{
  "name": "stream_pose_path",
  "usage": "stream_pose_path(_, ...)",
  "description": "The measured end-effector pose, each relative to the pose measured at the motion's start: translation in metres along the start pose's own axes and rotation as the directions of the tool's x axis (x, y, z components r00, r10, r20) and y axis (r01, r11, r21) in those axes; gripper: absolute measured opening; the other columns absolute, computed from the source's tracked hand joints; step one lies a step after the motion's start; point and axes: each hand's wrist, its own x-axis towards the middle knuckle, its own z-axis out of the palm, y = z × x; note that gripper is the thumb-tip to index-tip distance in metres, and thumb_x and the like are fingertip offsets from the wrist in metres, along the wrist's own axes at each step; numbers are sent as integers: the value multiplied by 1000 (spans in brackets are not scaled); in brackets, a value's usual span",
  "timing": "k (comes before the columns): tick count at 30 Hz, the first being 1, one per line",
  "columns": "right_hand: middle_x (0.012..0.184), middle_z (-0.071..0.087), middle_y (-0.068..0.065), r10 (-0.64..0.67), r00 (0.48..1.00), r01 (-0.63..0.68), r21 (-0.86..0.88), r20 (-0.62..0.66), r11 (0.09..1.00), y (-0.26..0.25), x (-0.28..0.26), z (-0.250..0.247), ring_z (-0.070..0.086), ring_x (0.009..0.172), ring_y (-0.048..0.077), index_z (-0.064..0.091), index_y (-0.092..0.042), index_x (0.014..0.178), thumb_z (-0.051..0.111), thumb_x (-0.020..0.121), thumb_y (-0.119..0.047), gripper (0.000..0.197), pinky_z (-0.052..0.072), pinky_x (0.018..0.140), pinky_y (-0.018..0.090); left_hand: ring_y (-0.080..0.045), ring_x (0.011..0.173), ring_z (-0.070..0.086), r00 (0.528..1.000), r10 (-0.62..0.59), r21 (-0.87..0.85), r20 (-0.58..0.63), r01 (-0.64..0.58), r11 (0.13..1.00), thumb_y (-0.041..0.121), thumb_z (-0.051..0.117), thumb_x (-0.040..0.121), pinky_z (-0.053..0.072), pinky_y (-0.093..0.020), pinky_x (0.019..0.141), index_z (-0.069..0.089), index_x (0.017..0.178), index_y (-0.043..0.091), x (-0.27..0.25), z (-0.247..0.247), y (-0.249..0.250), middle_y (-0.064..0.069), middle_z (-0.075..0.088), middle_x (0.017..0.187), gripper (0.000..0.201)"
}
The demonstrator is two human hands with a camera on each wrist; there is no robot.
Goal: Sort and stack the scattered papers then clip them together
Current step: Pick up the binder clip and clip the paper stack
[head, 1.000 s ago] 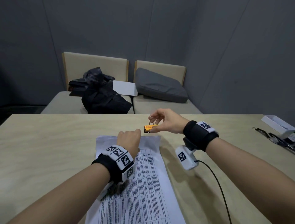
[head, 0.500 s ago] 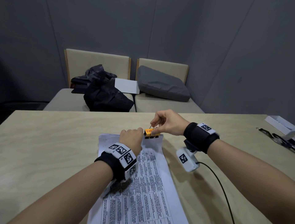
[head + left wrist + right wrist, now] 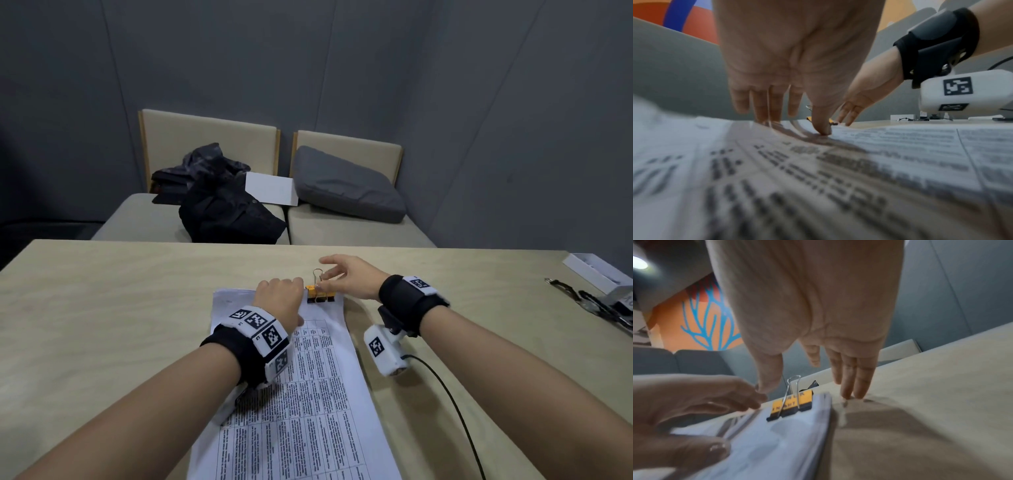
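Note:
A stack of printed papers [image 3: 301, 404] lies lengthwise on the wooden table [image 3: 102, 308]. An orange and black binder clip [image 3: 320, 294] is clamped on the stack's far edge, one wire handle standing up. In the right wrist view the clip [image 3: 791, 404] grips several sheets [image 3: 777, 443]. My left hand [image 3: 291, 298] presses the top of the stack just left of the clip, thumb tip and fingertips down on the paper [image 3: 900, 154]. Just behind and right of the clip, my right hand [image 3: 329, 274] has straight fingers and holds nothing. Its fingertips [image 3: 851, 394] touch the table.
A white box [image 3: 596, 274] and dark small items [image 3: 589, 303] lie at the table's right edge. A black cable [image 3: 455, 404] trails from my right wrist. Beyond the table, a beige sofa holds dark clothing [image 3: 222, 205], a white sheet [image 3: 272, 188] and a grey cushion [image 3: 346, 186].
My right hand carried the clip down onto the stack's far edge, then let go and spread its fingers. My left hand stayed pressing on the papers.

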Motion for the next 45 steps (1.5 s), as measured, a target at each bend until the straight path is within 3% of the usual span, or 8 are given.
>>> stream_pose_path(5, 154, 35, 10, 94, 995, -84, -254, 26, 964, 2, -35, 7, 42, 137, 24, 16, -19, 154, 64, 89, -43, 85, 34, 108, 31, -30, 127, 40, 997, -68, 47, -48, 70, 996, 56, 58, 81, 32, -42, 110, 33, 137, 12, -16, 7, -18, -11, 44, 136, 75)
stream_pose_path(12, 86, 74, 13, 377, 885, -309, -261, 272, 914, 11, -92, 12, 70, 74, 25, 66, 2, 95, 57, 91, -46, 49, 55, 68, 28, -29, 109, 53, 943, -324, -49, 72, 328, 943, 45, 49, 93, 46, -35, 89, 42, 128, 3, -77, -17, -53, -14, 49, 121, 55)
stream_pose_path(15, 78, 72, 12, 400, 867, -318, -289, 298, 903, 10, -117, 32, 70, 59, 19, 68, 1, 89, 58, 91, -43, 46, 55, 60, 24, -16, 62, 50, 931, -296, -44, 213, 312, 949, 42, 51, 93, 40, -26, 59, 51, 78, 8, -105, -21, -61, -1, 48, 68, 38)
stream_pose_path(24, 33, 57, -3, 243, 959, -279, -358, -143, 891, -2, -162, 77, 58, 33, 13, 58, -8, 57, 71, 85, -37, 42, 55, 56, 25, -26, 75, 49, 948, -320, -140, -2, 316, 938, 17, 51, 93, 39, -27, 66, 37, 63, 9, -183, -15, -29, -5, 46, 70, 34)
stream_pose_path(30, 95, 74, 15, 148, 969, -224, -440, -200, 870, -11, -179, 74, 70, 88, 31, 65, -5, 78, 60, 90, -40, 37, 56, 80, 34, -23, 77, 50, 969, -245, -98, 26, 246, 964, 30, 53, 93, 39, -28, 67, 46, 81, 7, -199, -14, -23, -4, 51, 80, 26)
stream_pose_path(34, 100, 72, 12, 103, 977, -184, -493, -186, 850, -20, -178, 59, 66, 89, 29, 70, -3, 103, 58, 90, -38, 39, 48, 76, 31, -23, 73, 53, 966, -259, -84, 5, 259, 962, 25, 50, 93, 41, -28, 64, 42, 69, 11, -195, -22, -16, -1, 48, 70, 29)
stream_pose_path(40, 102, 72, 14, 92, 987, -145, -499, -128, 855, -14, -138, 55, 58, 79, 25, 69, -4, 97, 50, 92, -21, 26, 47, 71, 29, -24, 71, 55, 970, -243, 3, -26, 243, 970, 17, 43, 92, 46, -29, 64, 58, 89, 8, -170, -23, -3, -12, 62, 113, 17)
stream_pose_path(45, 86, 66, 9, 64, 994, -103, -571, -89, 814, -6, -92, 51, 63, 78, 27, 61, -8, 88, 57, 86, -21, 13, 53, 69, 32, -27, 88, 63, 974, -207, 214, 88, 184, 959, 7, 43, 91, 46, -31, 69, 61, 97, 6, -134, -24, 8, -9, 58, 89, 19)
